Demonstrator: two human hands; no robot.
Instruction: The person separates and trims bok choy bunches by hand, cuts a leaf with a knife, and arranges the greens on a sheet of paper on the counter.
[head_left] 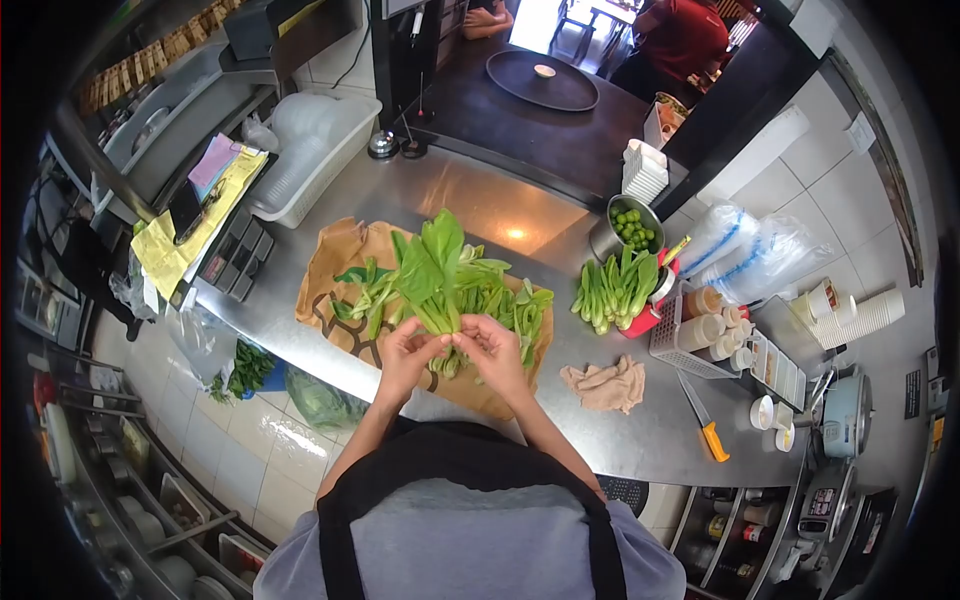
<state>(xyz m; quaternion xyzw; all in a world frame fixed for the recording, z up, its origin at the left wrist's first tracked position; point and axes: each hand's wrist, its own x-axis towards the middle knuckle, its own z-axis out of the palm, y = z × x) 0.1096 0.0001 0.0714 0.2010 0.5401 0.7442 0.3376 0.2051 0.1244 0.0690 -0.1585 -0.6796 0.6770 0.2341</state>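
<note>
Both hands meet over the middle of the steel counter, pinching the pale stem end of a head of bok choy (436,270). My left hand (408,352) has its fingers closed at the base from the left. From the other side, my right hand (493,350) closes on the same base, fingertips nearly touching the left ones. The broad green leaves point away from me. Beneath lies a brown paper sheet (325,262) with dark printing, covered with more loose greens (520,312). A separate pile of bok choy (613,290) lies to the right.
A crumpled cloth (604,385) and an orange-handled knife (703,418) lie at right. Behind them stand a basket of bottles (700,330) and a metal pot of limes (632,228). A white plastic bin (310,160) sits back left. People are beyond the dark pass counter (470,95).
</note>
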